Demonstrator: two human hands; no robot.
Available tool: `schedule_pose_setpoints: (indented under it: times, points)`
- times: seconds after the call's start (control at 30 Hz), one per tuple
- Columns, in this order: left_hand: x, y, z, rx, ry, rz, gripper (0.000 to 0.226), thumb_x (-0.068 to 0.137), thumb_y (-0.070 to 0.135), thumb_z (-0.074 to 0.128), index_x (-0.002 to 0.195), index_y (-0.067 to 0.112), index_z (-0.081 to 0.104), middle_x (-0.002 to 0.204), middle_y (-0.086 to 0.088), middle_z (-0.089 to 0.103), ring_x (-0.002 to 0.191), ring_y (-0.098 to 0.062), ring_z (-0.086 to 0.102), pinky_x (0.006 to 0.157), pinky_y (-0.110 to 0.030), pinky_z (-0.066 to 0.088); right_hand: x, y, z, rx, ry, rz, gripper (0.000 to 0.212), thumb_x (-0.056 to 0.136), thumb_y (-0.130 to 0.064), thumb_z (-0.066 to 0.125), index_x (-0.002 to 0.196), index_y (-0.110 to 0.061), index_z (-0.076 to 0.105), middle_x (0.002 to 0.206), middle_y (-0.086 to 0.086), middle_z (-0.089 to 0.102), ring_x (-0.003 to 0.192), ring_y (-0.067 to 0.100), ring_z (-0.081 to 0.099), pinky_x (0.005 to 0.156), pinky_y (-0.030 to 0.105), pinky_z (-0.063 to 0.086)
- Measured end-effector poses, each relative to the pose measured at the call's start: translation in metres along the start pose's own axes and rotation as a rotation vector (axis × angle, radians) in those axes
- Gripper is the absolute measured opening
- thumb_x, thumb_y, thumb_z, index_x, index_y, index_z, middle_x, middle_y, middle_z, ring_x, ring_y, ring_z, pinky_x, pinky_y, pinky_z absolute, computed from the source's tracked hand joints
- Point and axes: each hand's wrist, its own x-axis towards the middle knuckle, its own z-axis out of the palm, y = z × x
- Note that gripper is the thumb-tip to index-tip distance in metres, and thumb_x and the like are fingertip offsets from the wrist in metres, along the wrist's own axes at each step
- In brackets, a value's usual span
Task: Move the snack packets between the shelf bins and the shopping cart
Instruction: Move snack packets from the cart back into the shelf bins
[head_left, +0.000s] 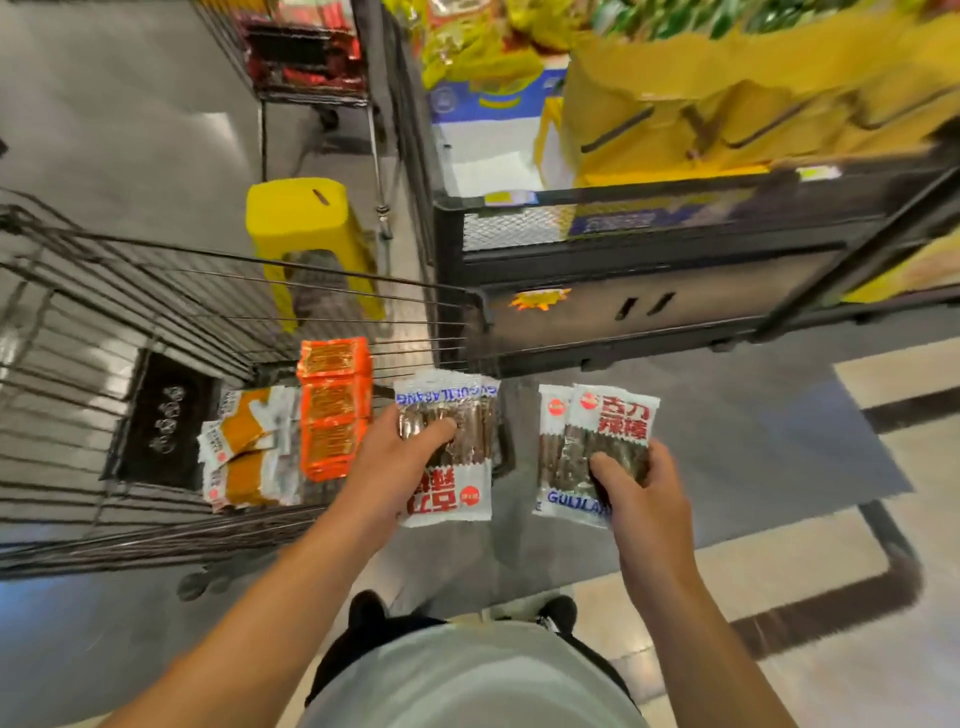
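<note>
Standing by the shopping cart (156, 291), white snack packets (447, 447) are held in the left hand (400, 462), just over the cart's near corner. More white packets (597, 447) are held in the right hand (644, 499), over the floor. Orange packets (332, 405) are seen lying inside the cart.

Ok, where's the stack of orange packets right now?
In the head view, left of centre: the orange packets lie in the shopping cart, between the white-and-brown packets and the left hand.
</note>
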Motion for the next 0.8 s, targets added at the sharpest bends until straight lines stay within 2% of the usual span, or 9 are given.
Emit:
schedule_pose_setpoints:
  times: [0.17, 0.23, 0.3, 0.4, 0.5, 0.6, 0.7, 0.8]
  points:
    - [-0.005, 0.011, 0.09, -0.038, -0.003, -0.004, 0.015, 0.093, 0.019, 0.067, 0.105, 0.027, 0.066, 0.093, -0.001, 0.078, 0.082, -0.022, 0.075, 0.078, -0.042, 0.059, 0.049, -0.01, -0.082, -0.016, -0.017, -0.058, 0.016, 0.094, -0.013, 0.063, 0.101, -0.027, 0.058, 0.096, -0.008, 0.07, 0.075, -0.002, 0.068, 0.061, 0.02, 0.053]
    - [-0.006, 0.018, 0.12, -0.061, 0.022, 0.005, 0.013, 0.093, 0.019, 0.067, 0.101, 0.029, 0.065, 0.089, 0.002, 0.078, 0.078, -0.019, 0.075, 0.072, -0.039, 0.059, 0.066, -0.016, -0.108, -0.009, -0.013, -0.056, 0.017, 0.095, -0.012, 0.063, 0.104, -0.025, 0.059, 0.096, -0.006, 0.07, 0.074, -0.002, 0.068, 0.058, 0.016, 0.053]
    - [-0.005, 0.025, 0.145, -0.075, 0.046, 0.014, 0.013, 0.092, 0.019, 0.067, 0.094, 0.031, 0.063, 0.084, 0.006, 0.077, 0.07, -0.014, 0.074, 0.061, -0.033, 0.058, 0.083, -0.02, -0.128, 0.004, 0.0, -0.042, 0.018, 0.093, -0.011, 0.064, 0.102, -0.027, 0.06, 0.096, -0.003, 0.071, 0.08, 0.007, 0.071, 0.066, 0.027, 0.059]
    - [0.001, 0.038, 0.179, -0.094, 0.052, -0.013, 0.012, 0.093, 0.02, 0.067, 0.1, 0.029, 0.066, 0.09, -0.003, 0.078, 0.073, -0.023, 0.075, 0.064, -0.041, 0.06, 0.109, -0.029, -0.148, 0.004, -0.002, -0.022, 0.018, 0.091, -0.011, 0.065, 0.097, -0.028, 0.062, 0.091, -0.004, 0.072, 0.083, 0.016, 0.073, 0.074, 0.04, 0.062]
    - [0.021, 0.049, 0.209, -0.096, 0.04, -0.038, 0.017, 0.093, 0.021, 0.067, 0.11, 0.023, 0.066, 0.093, -0.007, 0.077, 0.078, -0.028, 0.075, 0.067, -0.041, 0.058, 0.137, -0.037, -0.162, -0.001, -0.001, -0.021, 0.02, 0.093, -0.015, 0.065, 0.103, -0.031, 0.061, 0.094, -0.009, 0.072, 0.082, 0.007, 0.072, 0.071, 0.033, 0.06]
    - [0.05, 0.063, 0.241, -0.09, 0.0, -0.03, 0.016, 0.094, 0.021, 0.066, 0.11, 0.022, 0.066, 0.094, -0.006, 0.077, 0.079, -0.028, 0.075, 0.067, -0.039, 0.057, 0.172, -0.046, -0.172, 0.006, 0.01, -0.02, 0.02, 0.094, -0.017, 0.064, 0.106, -0.032, 0.059, 0.096, -0.011, 0.07, 0.081, 0.002, 0.071, 0.061, 0.021, 0.055]
    - [0.085, 0.08, 0.268, -0.087, -0.046, -0.01, 0.015, 0.096, 0.021, 0.063, 0.111, 0.021, 0.066, 0.095, -0.005, 0.077, 0.081, -0.027, 0.075, 0.067, -0.038, 0.056, 0.211, -0.06, -0.176, 0.03, 0.036, -0.016, 0.02, 0.095, -0.016, 0.063, 0.103, -0.033, 0.058, 0.095, -0.009, 0.071, 0.081, 0.007, 0.072, 0.06, 0.022, 0.056]
    - [0.127, 0.104, 0.289, -0.13, -0.025, -0.012, 0.016, 0.096, 0.021, 0.063, 0.111, 0.018, 0.066, 0.093, -0.007, 0.077, 0.08, -0.027, 0.074, 0.068, -0.039, 0.056, 0.257, -0.081, -0.175, 0.055, 0.045, 0.0, 0.018, 0.095, -0.014, 0.061, 0.102, -0.03, 0.058, 0.096, -0.005, 0.072, 0.08, 0.009, 0.073, 0.06, 0.022, 0.056]
